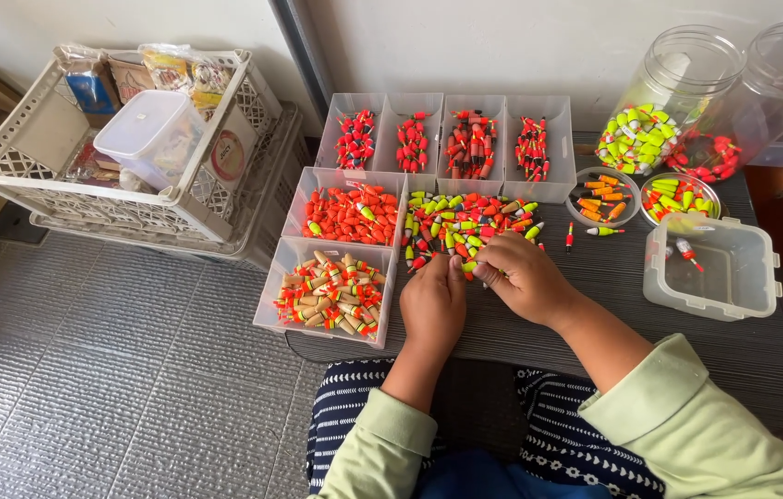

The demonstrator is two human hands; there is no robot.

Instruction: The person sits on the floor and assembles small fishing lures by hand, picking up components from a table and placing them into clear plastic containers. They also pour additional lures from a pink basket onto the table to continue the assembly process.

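Note:
My left hand (434,301) and my right hand (523,273) rest on a dark table (650,346), fingertips meeting at the near edge of a loose pile of small fishing floats (465,226) in red, orange, yellow and green. The fingers of both hands pinch at floats at the pile's front edge; what exactly sits between them is hidden. Left of my left hand stand clear trays: one of tan and striped floats (331,294) and one of orange floats (350,214). Four narrow clear bins (452,143) of red floats line the back.
A clear lidded box (713,268) with one or two floats lies right. Two small round dishes (636,197) of floats and two large clear jars (687,102) stand at the back right. A white plastic crate (12,166) of packages sits on the floor, left.

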